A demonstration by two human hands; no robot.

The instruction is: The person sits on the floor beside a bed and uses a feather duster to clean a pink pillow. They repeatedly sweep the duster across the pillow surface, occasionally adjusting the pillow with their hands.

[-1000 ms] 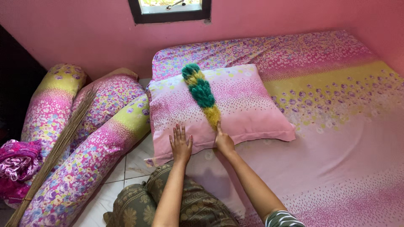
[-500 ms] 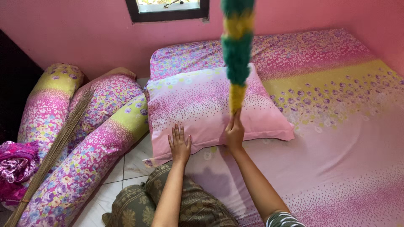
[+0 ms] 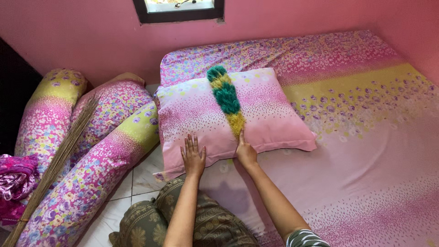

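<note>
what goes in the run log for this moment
left hand: flat on pillow | right hand: grips duster | duster: lying on pillow

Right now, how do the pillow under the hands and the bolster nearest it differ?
The pillow is flat and rectangular; the bolster is long and round. The pillow lies on the mattress; the bolster lies off it, on the tiled floor beside two other bolsters. The pillow has the left hand pressed flat on it and a green-and-yellow duster, gripped by the right hand, lying on it; the bolster is untouched. Both share pink floral fabric.
</note>
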